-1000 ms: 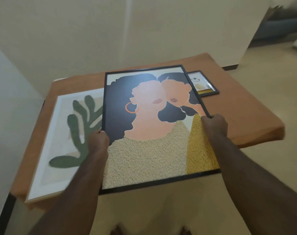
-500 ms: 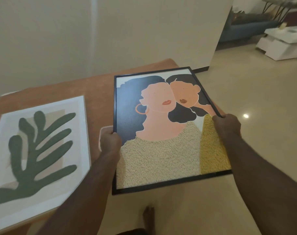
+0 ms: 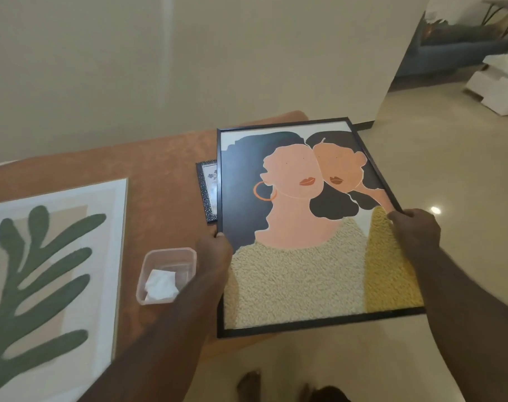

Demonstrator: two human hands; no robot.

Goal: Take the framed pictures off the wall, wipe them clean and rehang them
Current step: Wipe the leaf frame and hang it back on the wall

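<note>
A black-framed picture of two faces is held flat over the right end of the table. My left hand grips its left edge and my right hand grips its right edge. A white-framed picture of a green leaf lies on the table at the left. A small dark speckled frame lies partly hidden under the held picture. A clear plastic tub with a white cloth in it stands beside my left wrist.
The table has an orange-brown cover and stands against a beige wall. Tiled floor opens to the right, with white furniture and a blue sofa far off. My feet show below.
The black-framed picture has moved right, off the leaf picture and toward the table's right end. The tub with the cloth and the small speckled frame have come into view.
</note>
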